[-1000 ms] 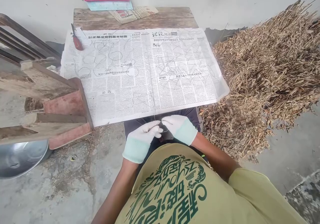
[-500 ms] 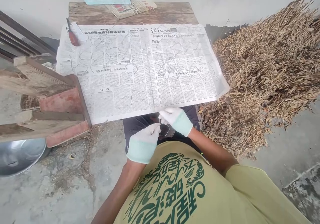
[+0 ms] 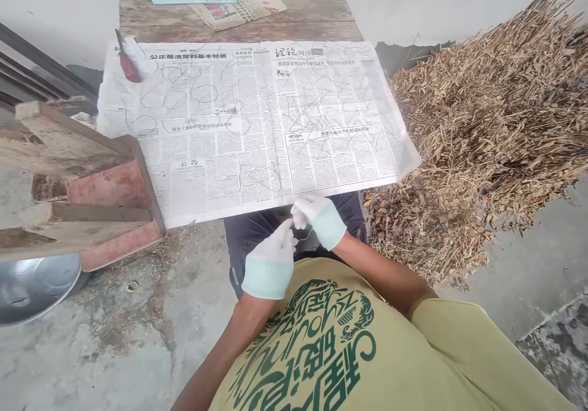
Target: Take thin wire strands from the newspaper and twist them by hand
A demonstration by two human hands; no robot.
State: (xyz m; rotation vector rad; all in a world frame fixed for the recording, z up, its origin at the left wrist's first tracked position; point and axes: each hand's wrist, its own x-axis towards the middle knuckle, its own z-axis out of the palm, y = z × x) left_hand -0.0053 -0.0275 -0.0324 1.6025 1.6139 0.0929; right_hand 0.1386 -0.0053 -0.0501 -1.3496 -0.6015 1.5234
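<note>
Both my hands wear white gloves and meet over my lap, just below the near edge of a spread newspaper (image 3: 257, 123). My left hand (image 3: 272, 258) pinches a thin thread (image 3: 307, 238) with its fingertips. My right hand (image 3: 316, 216) is closed on the same thread a little higher, thumb against fingers. The thread makes a small loop between the two hands. More loops of thin thread lie scattered over the newspaper.
The newspaper covers a low wooden table (image 3: 294, 25). A red-handled tool (image 3: 126, 62) lies at its far left corner. A wooden and brick-red frame (image 3: 92, 184) stands left, a metal basin (image 3: 32, 285) below it. A heap of dry straw (image 3: 496, 123) fills the right.
My hands have drawn closer together and shifted slightly up toward the newspaper's edge. My left fingertips have risen to meet the right hand. The view has tilted down a little.
</note>
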